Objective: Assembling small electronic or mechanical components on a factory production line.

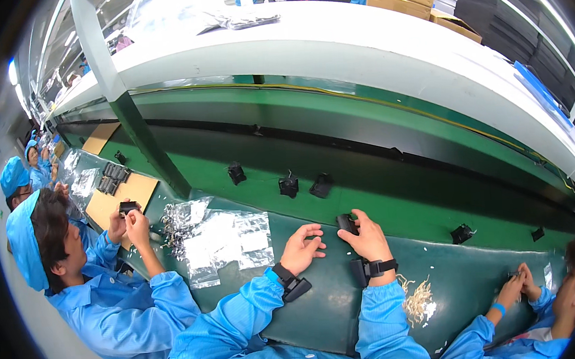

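a long white shelf with a rounded edge [332, 49] spans twelve o'clock, with a smooth dark green tabletop [311, 321] below it and a brighter green flat band [410, 221] along the tabletop's far side. a co-worker in a blue cap and jacket [117, 315] is at eight o'clock. flat clear plastic bags [228, 242] lie at nine o'clock from the left hand [300, 250], which is open with loosely curled fingers. a pile of thin cream strips [417, 302] lies at five o'clock from the right hand [368, 240], and a black box-like part [461, 234] at three o'clock. the right hand grips, between thumb and fingers, a black block-shaped piece [346, 224], at two o'clock from the left hand and apart from it.
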Motion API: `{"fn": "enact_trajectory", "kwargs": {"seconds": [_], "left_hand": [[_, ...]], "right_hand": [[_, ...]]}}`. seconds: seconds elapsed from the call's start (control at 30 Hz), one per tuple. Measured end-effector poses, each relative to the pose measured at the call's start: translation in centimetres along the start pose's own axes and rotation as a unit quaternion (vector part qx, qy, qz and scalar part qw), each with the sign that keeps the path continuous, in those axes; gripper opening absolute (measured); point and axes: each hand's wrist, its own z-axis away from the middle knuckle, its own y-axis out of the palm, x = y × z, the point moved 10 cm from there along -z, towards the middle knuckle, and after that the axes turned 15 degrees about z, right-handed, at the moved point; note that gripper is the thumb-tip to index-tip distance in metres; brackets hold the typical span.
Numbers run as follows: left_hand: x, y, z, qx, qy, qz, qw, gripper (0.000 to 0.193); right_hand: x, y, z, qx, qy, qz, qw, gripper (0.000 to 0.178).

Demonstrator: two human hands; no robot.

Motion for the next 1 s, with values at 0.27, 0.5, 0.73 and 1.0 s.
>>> {"fn": "enact_trajectory", "kwargs": {"seconds": [0.27,0.5,0.73,1.0], "left_hand": [[0.1,0.5,0.1,0.002,-0.005,-0.002,1.000,0.036],[0.2,0.3,0.0,0.014,-0.004,-0.017,1.000,0.035],[0.2,0.6,0.0,0.026,-0.002,-0.032,0.999,0.036],[0.4,0.6,-0.1,0.031,-0.007,-0.044,0.999,0.037]], "right_hand": [[-2.7,-2.5,-0.6,-0.213,0.067,0.013,0.975,0.059],[-2.0,-2.0,-0.4,-0.226,0.045,0.042,0.972,0.047],[-0.2,-3.5,0.0,-0.294,0.006,0.046,0.955,0.030],[3.0,2.8,-5.0,-0.169,-0.079,0.026,0.982,0.045]]}}
